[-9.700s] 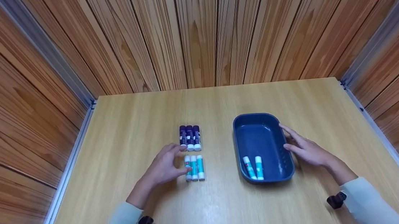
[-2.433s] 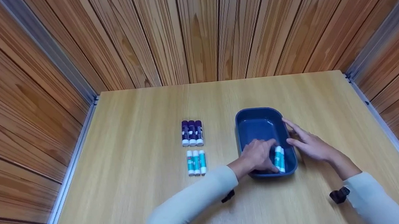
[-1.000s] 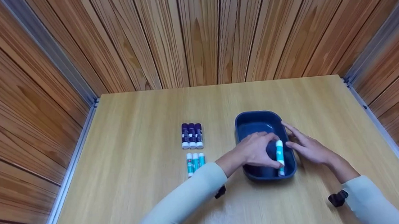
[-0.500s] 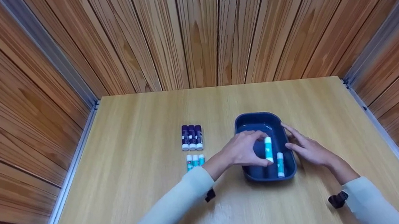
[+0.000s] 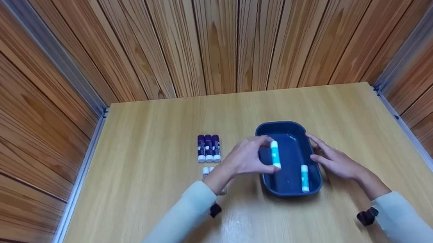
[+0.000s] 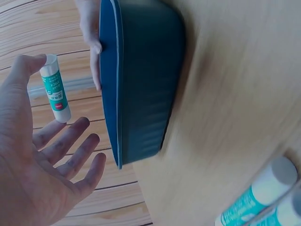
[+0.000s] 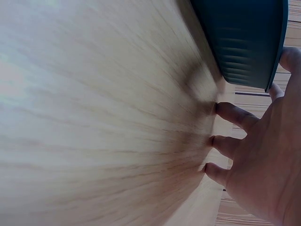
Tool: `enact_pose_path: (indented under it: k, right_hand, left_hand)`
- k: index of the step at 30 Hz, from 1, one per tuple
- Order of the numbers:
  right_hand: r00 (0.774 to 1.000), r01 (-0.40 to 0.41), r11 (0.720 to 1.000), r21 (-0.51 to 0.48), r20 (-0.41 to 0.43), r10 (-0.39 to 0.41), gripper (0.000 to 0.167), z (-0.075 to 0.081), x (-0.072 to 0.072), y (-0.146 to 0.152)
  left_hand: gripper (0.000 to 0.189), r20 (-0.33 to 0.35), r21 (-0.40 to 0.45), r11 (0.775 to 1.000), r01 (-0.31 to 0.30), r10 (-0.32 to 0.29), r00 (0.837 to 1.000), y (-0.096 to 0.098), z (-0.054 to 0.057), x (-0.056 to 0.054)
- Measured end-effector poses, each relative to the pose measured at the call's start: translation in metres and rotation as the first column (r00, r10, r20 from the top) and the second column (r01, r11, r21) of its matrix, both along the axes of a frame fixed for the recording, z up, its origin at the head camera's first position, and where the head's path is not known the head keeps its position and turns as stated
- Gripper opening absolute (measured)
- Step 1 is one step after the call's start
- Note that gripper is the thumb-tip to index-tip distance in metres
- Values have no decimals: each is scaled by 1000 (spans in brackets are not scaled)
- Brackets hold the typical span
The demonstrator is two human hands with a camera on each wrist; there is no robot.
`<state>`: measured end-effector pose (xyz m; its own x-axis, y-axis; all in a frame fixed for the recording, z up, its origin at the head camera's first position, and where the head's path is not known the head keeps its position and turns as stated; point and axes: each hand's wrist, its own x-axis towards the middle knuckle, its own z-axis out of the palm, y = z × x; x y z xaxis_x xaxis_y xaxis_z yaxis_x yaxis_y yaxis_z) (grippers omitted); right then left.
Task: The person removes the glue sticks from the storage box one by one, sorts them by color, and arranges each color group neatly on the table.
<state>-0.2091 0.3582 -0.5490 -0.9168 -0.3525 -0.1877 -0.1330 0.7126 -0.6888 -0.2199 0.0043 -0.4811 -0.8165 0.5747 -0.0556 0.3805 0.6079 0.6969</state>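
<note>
My left hand [image 5: 248,157] pinches a white-and-teal glue stick [image 5: 275,154] by its two ends, between thumb and a fingertip, above the left part of a dark blue tray [image 5: 288,195]. In the left wrist view that glue stick [image 6: 55,89] hangs clear of the tray wall [image 6: 146,80], the other fingers spread. A second teal glue stick [image 5: 304,178] lies in the tray's near right corner. My right hand [image 5: 335,161] rests against the tray's right rim with thumb and index finger; in the right wrist view other fingertips [image 7: 217,173] touch the table.
Three purple glue sticks [image 5: 208,148] lie side by side on the table [image 5: 155,142], left of the tray. Nearer, a row of teal glue sticks [image 6: 256,193] is mostly covered by my left forearm in the head view. Wooden panel walls [image 5: 213,39] surround the table.
My left hand has lifted one of the two teal glue sticks from the tray's right side and carried it leftward. The other stays in the tray. My right hand holds its place at the rim.
</note>
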Motion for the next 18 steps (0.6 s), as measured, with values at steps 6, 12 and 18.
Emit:
enact_pose_path:
  k: [6, 12, 18]
  right_hand:
    - [1000, 3, 1000, -5, 2, -3, 76, -1, 0, 0]
    - [1000, -1, 1000, -7, -3, 1, 75, -1, 1, 0]
    - [1000, -4, 1000, -6, -11, 3, 75, 0, 1, 0]
  left_hand:
    - [87, 6, 5, 1000, -29, 29, 1000, -14, 1, 0]
    - [83, -13, 15, 999, -51, 51, 999, -32, 0, -1]
    - [80, -38, 21, 996, -81, 82, 996, -51, -2, 0]
